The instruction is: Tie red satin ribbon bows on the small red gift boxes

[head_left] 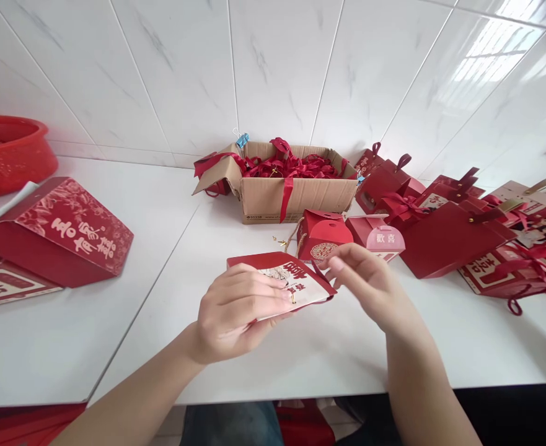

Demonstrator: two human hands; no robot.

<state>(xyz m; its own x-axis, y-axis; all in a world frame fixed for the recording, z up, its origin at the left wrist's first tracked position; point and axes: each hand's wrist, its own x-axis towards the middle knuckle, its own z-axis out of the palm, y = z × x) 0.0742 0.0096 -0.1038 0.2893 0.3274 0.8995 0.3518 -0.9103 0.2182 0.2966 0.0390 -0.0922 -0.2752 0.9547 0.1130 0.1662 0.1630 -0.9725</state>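
My left hand [235,310] grips a flat red and white gift box [295,277] above the white table [114,322], fingers wrapped over its near side. A small gold pin shows by my left fingertips. My right hand [363,282] is at the box's right edge, thumb and fingers pinched together on a thin red ribbon there. Just behind stand a small red gift box with a round emblem [323,235] and a small red box with a pink label [378,238].
A cardboard box [295,195] full of red ribbons stands at the back by the tiled wall. Several red gift boxes and bags [449,229] crowd the right side. A large red box [63,232] and a red plastic basin [7,155] are on the left.
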